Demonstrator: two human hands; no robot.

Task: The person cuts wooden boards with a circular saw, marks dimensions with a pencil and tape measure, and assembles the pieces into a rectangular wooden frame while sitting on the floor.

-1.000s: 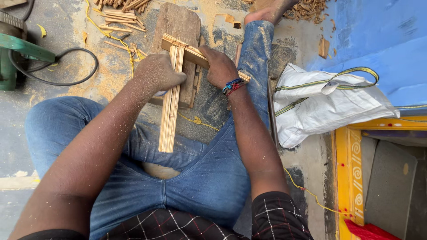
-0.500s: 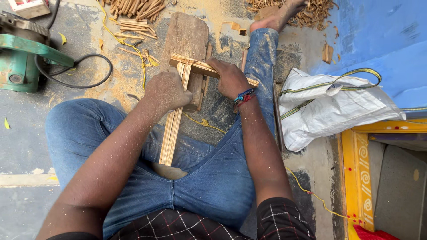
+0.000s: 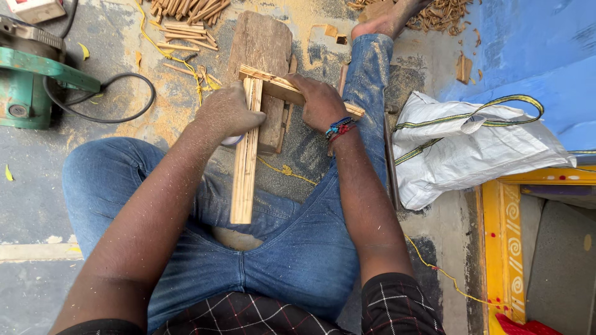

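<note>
A dusty concrete floor [image 3: 37, 186], strewn with sawdust and wood offcuts, is seen from above, and on it a person is seated in blue jeans [image 3: 292, 260] with the knees spread and the right leg stretched forward. A blue surface [image 3: 534, 56] fills the upper right corner, and below it a white woven sack [image 3: 472, 155] with green-and-yellow straps is slumped just beside the right leg. A green power tool [image 3: 28, 87] is set at the upper left, its black cable [image 3: 118, 105] looped over the floor. A thick, worn wooden block [image 3: 264, 56] lies on the floor between the legs, and on it the workpiece is rested: a long wooden slat [image 3: 244, 180] pointing back toward the lap, crossed near its far end by a shorter wooden strip [image 3: 279, 87] so that a T shape is formed. The long slat is gripped near the joint by the left hand [image 3: 226, 111], whose fingers are clamped around it. The cross strip is pressed down by the right hand [image 3: 320, 99], the fingers curled together over its top edge; a beaded bracelet [image 3: 340, 127] is worn at that wrist. A pile of short wooden sticks [image 3: 186, 9] is heaped at the top edge, and a yellow cord [image 3: 292, 172] trails across the floor.
</note>
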